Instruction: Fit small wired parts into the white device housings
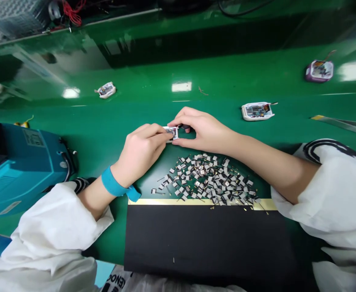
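Observation:
Between my two hands, above the green mat, is a small white device housing (172, 133) with a circuit board inside. My left hand (145, 148), with a teal strap at its wrist, grips the housing from the left, its fingertips over the board. My right hand (200, 127) curls around the housing's right end, thumb at the near edge and fingers at the far edge. A small dark part (184, 127) shows under the right fingers; its kind cannot be made out. Just nearer to me lies a pile of small silver-and-black components (214, 178) with thin leads.
Other open housings lie around: a white one (257, 111) at right, a purple one (320, 71) farther back, another white one (106, 90) at left. Tweezers (345, 123) rest at far right. A teal machine (28, 166) stands at left. A black mat (205, 239) covers the front edge.

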A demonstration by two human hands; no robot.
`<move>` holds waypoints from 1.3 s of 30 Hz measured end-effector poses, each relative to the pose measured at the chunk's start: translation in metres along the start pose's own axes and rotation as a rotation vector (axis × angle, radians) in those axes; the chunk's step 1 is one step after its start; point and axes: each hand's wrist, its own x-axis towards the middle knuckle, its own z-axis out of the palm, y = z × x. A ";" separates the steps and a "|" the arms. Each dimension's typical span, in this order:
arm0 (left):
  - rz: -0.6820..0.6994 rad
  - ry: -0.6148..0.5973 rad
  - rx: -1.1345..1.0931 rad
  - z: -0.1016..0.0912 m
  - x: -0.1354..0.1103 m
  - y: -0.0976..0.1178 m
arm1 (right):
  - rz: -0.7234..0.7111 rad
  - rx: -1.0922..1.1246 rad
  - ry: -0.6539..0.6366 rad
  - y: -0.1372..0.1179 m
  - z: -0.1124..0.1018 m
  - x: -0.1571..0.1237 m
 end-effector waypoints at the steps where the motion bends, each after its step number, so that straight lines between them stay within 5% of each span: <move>1: -0.007 -0.005 -0.004 0.000 0.000 0.000 | 0.000 0.003 0.000 0.000 0.000 0.000; 39: -0.036 -0.074 0.051 -0.003 0.000 0.003 | 0.025 -0.048 -0.028 -0.001 -0.003 0.000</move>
